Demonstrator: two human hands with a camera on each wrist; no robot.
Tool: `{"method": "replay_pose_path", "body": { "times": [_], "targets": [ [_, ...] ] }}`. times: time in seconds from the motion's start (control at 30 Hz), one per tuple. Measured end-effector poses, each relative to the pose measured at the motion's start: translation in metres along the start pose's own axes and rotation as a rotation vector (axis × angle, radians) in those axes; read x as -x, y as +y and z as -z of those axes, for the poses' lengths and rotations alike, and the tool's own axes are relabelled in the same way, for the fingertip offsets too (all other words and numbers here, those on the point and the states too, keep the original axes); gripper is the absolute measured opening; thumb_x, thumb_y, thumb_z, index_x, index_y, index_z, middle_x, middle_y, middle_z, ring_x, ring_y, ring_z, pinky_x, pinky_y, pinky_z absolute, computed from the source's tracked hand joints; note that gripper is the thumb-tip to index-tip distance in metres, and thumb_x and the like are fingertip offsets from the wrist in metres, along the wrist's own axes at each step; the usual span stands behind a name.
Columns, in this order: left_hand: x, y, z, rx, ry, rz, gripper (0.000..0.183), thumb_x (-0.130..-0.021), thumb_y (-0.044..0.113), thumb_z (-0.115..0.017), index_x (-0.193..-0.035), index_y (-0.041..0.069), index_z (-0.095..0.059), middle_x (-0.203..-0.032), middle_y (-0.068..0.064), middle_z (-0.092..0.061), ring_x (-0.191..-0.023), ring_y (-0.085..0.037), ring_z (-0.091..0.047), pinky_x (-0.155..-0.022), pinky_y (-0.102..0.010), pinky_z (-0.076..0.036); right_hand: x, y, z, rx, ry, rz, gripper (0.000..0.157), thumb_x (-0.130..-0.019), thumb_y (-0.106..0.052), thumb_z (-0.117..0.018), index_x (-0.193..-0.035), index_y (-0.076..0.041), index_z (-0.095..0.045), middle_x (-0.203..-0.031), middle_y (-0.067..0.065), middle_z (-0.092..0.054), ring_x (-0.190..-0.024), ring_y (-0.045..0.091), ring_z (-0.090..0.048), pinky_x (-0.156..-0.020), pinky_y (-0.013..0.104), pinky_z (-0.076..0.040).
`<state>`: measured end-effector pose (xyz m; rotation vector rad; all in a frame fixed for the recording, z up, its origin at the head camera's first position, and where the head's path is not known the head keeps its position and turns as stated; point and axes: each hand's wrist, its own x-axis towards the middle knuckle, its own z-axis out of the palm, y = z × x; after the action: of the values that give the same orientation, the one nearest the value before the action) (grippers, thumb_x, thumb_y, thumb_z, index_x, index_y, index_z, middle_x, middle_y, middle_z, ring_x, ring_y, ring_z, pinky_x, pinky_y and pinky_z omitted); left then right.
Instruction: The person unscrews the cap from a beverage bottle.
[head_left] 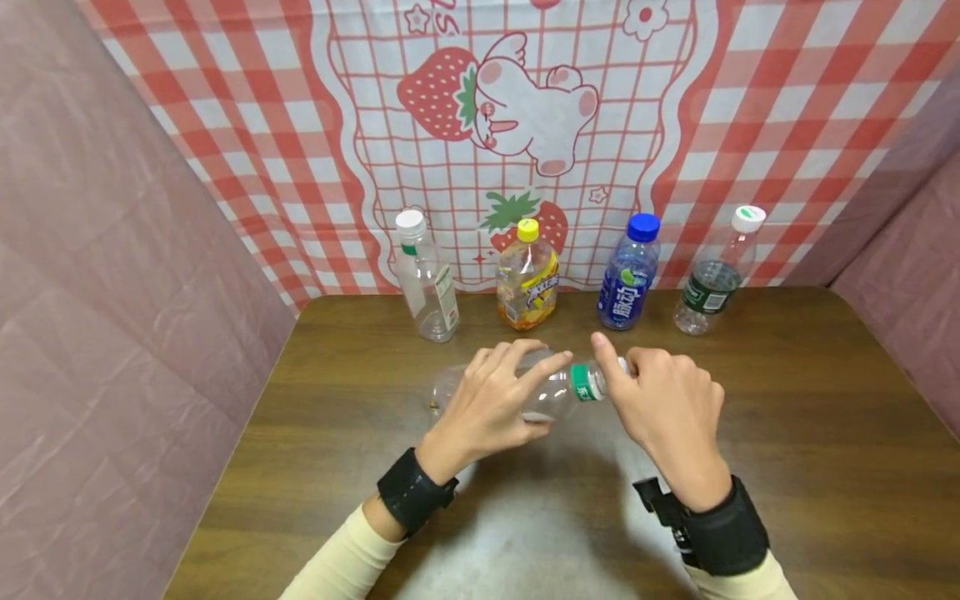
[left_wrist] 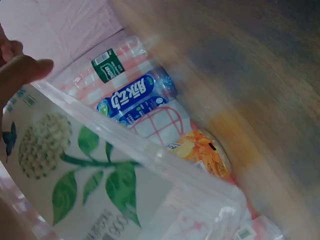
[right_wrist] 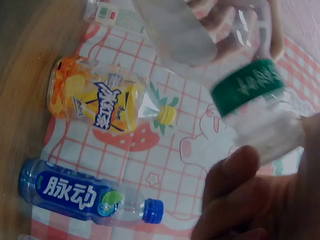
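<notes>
1. Fingers of the left hand [head_left: 487,400] curl over the body of a held bottle [head_left: 553,398], grasping it from above, thumb on the near side; that spread presumably steadies the wide, smooth barrel.
2. Fingers of the right hand [head_left: 671,408] grip its capped end, past the green band [head_left: 581,382]; the narrow neck probably suits a small, firm pinch.
3. The held bottle lies sideways between the hands, neck toward the right hand, over the middle of the table [head_left: 810,433]. Whether its underside touches the wood-grained top cannot be told.
4. Its plastic is clear, glossy and likely thin enough to dent under a hard squeeze. The left wrist view shows a pale label [left_wrist: 90,170] printed with green leaves and a round flower cluster.
5. Behind, four bottles stand apart along the back edge, perhaps to leave the hands elbow room: a slim pale-labelled bottle [head_left: 427,287], a squat yellow-capped bottle [head_left: 527,287], a blue-capped bottle [head_left: 628,275] and a green-labelled bottle [head_left: 712,287].
6. Checked, softly creased cloth [head_left: 262,150] hangs behind them.
</notes>
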<state>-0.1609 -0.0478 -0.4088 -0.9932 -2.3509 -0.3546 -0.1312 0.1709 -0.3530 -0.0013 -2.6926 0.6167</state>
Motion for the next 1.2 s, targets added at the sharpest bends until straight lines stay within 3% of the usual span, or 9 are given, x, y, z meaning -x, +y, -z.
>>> {"method": "replay_pose_path", "body": {
  "times": [0.07, 0.13, 0.43, 0.63, 0.73, 0.9, 1.03, 1.2],
  "targets": [
    [-0.001, 0.001, 0.0, -0.019, -0.004, 0.004, 0.098, -0.061, 0.05, -0.095, -0.147, 0.031, -0.051, -0.137, -0.007, -0.06, -0.11, -0.024, -0.064, -0.088, -0.038, -0.054, 0.0, 0.002, 0.002, 0.032, -0.077, -0.041, 0.078, -0.099, -0.075, -0.034, -0.057, -0.014, -0.058, -0.054, 0.006, -0.053, -0.052, 0.028, -0.052, -0.045, 0.038, -0.03],
    [-0.001, 0.002, 0.0, -0.019, -0.004, 0.008, 0.098, -0.061, 0.049, -0.095, -0.147, 0.03, -0.051, -0.136, -0.007, -0.06, -0.109, -0.024, -0.064, -0.088, -0.038, -0.054, 0.0, 0.003, 0.002, 0.028, -0.078, -0.031, 0.076, -0.1, -0.073, -0.033, -0.055, -0.015, -0.056, -0.054, 0.006, -0.051, -0.052, 0.027, -0.051, -0.046, 0.038, -0.029],
    [-0.003, 0.001, 0.003, 0.091, 0.016, 0.002, 0.096, -0.063, 0.047, -0.094, -0.145, 0.027, -0.05, -0.129, -0.006, -0.061, -0.107, -0.022, -0.065, -0.086, -0.035, -0.054, 0.001, 0.003, -0.005, -0.069, 0.194, 0.202, 0.059, -0.102, -0.043, -0.053, -0.051, -0.017, -0.037, -0.05, -0.003, -0.027, -0.043, 0.017, -0.027, -0.046, 0.033, -0.016],
    [-0.004, 0.0, 0.005, 0.238, -0.016, 0.014, 0.091, -0.064, 0.044, -0.093, -0.143, 0.024, -0.052, -0.125, -0.001, -0.062, -0.106, -0.016, -0.065, -0.088, -0.032, -0.056, -0.002, 0.006, -0.003, -0.077, 0.279, 0.401, 0.05, -0.098, -0.043, -0.053, -0.057, -0.017, -0.04, -0.05, -0.004, -0.032, -0.043, 0.011, -0.025, -0.045, 0.029, -0.015],
    [-0.002, -0.001, 0.004, 0.287, -0.033, 0.031, 0.091, -0.065, 0.045, -0.093, -0.143, 0.023, -0.052, -0.124, 0.0, -0.062, -0.109, -0.014, -0.065, -0.09, -0.031, -0.056, -0.004, 0.008, 0.0, -0.065, 0.246, 0.454, 0.047, -0.098, -0.049, -0.054, -0.065, -0.015, -0.048, -0.052, -0.003, -0.039, -0.043, 0.009, -0.031, -0.044, 0.028, -0.02],
    [0.0, -0.003, 0.004, 0.264, -0.022, 0.058, 0.093, -0.065, 0.047, -0.094, -0.145, 0.024, -0.051, -0.128, -0.001, -0.062, -0.113, -0.015, -0.064, -0.09, -0.034, -0.056, -0.002, 0.008, 0.004, -0.065, 0.13, 0.405, 0.043, -0.093, -0.054, -0.066, -0.084, -0.013, -0.059, -0.055, -0.005, -0.047, -0.046, 0.008, -0.039, -0.045, 0.028, -0.027],
    [-0.001, -0.002, 0.004, 0.254, -0.007, 0.053, 0.098, -0.064, 0.05, -0.095, -0.147, 0.024, -0.048, -0.131, -0.003, -0.061, -0.114, -0.016, -0.064, -0.087, -0.034, -0.055, 0.0, 0.005, 0.005, -0.146, 0.064, 0.381, 0.037, -0.087, -0.044, -0.077, -0.096, -0.011, -0.062, -0.061, -0.002, -0.06, -0.05, 0.007, -0.047, -0.046, 0.027, -0.035],
    [-0.001, -0.001, 0.003, 0.26, 0.009, 0.059, 0.11, -0.062, 0.055, -0.095, -0.152, 0.022, -0.042, -0.135, -0.003, -0.061, -0.117, -0.017, -0.063, -0.089, -0.035, -0.055, 0.0, 0.001, 0.006, -0.304, 0.05, 0.369, 0.028, -0.088, -0.027, -0.081, -0.096, -0.007, -0.063, -0.07, 0.003, -0.065, -0.055, 0.008, -0.053, -0.048, 0.023, -0.042]
  ]
}}
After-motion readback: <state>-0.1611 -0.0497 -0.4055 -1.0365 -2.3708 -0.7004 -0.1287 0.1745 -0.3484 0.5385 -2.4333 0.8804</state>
